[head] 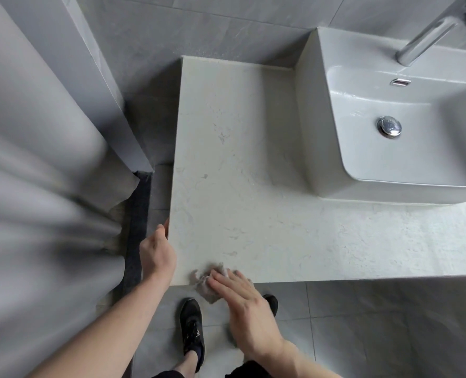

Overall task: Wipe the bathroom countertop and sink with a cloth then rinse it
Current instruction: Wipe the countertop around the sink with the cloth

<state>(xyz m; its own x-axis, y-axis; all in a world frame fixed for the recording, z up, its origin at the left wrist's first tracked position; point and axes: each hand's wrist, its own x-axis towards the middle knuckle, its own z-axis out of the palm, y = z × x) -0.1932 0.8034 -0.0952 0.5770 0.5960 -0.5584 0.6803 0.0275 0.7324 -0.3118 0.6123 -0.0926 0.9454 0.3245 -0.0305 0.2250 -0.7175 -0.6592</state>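
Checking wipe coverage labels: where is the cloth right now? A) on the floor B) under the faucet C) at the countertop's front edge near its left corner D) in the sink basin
C: the right hand presses the cloth flat on the countertop at its front edge, partly overhanging, while the sink holds nothing.

Head-worn wide-angle view, looking steeply down.
The camera stands above the front edge of the countertop [240, 159], near it; the sink [384, 148] lies at upper right, floor tiles [376, 328] below.
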